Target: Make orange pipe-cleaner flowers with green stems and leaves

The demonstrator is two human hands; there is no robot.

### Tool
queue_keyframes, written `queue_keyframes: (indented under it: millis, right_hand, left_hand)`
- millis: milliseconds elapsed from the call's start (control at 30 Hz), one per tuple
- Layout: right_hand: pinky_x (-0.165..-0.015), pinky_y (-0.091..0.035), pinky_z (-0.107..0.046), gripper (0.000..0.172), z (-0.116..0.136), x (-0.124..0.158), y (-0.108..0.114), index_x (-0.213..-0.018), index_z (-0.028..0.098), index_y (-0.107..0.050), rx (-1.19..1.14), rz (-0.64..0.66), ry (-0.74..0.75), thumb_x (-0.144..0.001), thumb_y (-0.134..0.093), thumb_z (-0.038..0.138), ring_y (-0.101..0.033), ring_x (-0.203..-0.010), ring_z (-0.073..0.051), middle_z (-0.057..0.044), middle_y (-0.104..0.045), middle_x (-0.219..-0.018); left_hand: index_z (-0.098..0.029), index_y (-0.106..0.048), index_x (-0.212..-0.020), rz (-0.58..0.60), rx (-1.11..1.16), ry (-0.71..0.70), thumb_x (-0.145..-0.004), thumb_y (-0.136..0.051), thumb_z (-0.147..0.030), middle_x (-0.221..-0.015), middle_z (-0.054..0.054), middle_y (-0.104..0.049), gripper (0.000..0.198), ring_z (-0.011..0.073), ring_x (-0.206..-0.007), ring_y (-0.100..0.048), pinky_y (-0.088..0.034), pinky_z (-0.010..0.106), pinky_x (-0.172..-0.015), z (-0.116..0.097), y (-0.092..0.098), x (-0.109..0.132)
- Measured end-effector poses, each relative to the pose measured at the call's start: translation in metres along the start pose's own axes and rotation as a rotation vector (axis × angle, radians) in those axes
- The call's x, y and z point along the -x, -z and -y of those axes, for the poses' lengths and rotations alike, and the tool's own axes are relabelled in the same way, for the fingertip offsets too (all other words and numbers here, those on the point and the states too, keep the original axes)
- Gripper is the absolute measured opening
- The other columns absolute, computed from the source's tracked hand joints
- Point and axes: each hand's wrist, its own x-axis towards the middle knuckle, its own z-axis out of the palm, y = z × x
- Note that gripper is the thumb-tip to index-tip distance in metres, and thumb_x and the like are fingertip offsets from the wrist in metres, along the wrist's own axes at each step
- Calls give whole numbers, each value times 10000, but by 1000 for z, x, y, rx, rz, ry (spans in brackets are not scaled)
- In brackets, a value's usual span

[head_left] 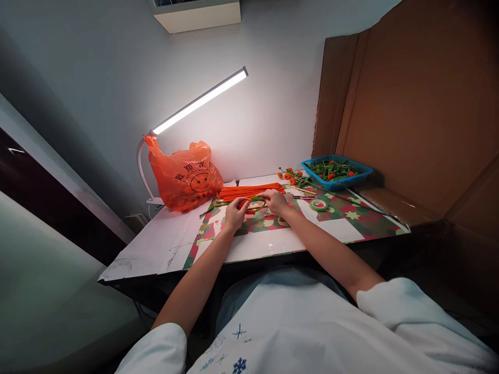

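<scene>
My left hand (235,214) and my right hand (276,201) meet over the patterned table top (343,221), both closed in a pinch on a small orange piece with a green stem (253,206) held between them. Just behind my hands lies a bundle of orange pipe cleaners (249,190) with a few green stems (210,208) beside it. A roll of green tape (318,204) sits to the right of my right hand.
An orange plastic bag (183,176) stands at the back left under a lit desk lamp (198,101). A blue basket (337,171) of green and orange pieces sits back right, finished orange flowers (290,175) beside it. Brown cardboard (409,104) walls the right side.
</scene>
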Motion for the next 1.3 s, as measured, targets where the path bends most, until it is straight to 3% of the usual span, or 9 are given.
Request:
queue_keyframes:
  millis: [667,867,967,1033,1167,1300]
  right_hand:
    - [-749,-471,-267,415,0,1,-2,-1029,244,-748,-123,-24,79,-807,-476,23,-609,-839,-173,-45,-703,-911]
    - [-687,-441,-262,398,8,5,-2,-1040,244,-743,-72,37,120,-829,-474,41,-576,-792,-172,-39,-674,-817]
    - [-744,-447,-296,362,13,7,-2,-1083,237,-716,-42,36,167,-854,-486,77,-570,-839,-192,-48,-674,-855]
    - [-822,-448,-341,321,15,8,-2,-1111,225,-690,-13,-50,175,-857,-524,120,-563,-926,-222,-70,-668,-967]
    - [-877,-443,-383,242,17,8,-2,-1066,184,-657,-17,-213,104,-833,-594,198,-554,-1000,-255,-108,-636,-1046]
    - [-675,-463,-302,244,18,8,-6,-1029,159,-620,-191,-87,-77,-806,-620,257,-605,-743,-188,-65,-662,-863]
  left_hand:
    - [-165,-667,-894,-32,-15,14,-804,-577,-389,-792,45,-691,258,166,-702,-606,-467,262,-656,2,0,0]
    - [-181,-666,-875,31,-4,-9,-793,-588,-385,-822,47,-709,233,175,-729,-627,-478,276,-690,1,-1,1]
    - [-185,-665,-855,16,-24,-24,-789,-594,-380,-819,48,-709,218,178,-740,-631,-477,277,-701,0,0,1]
    - [-185,-659,-862,-26,-22,-13,-794,-588,-389,-802,44,-698,227,179,-737,-634,-473,273,-689,1,0,1]
    - [-191,-641,-889,-119,9,30,-819,-555,-407,-773,29,-668,243,169,-710,-627,-461,261,-658,2,0,1]
    - [-186,-631,-915,-140,12,10,-826,-551,-427,-778,30,-658,269,161,-694,-608,-456,256,-643,1,0,1]
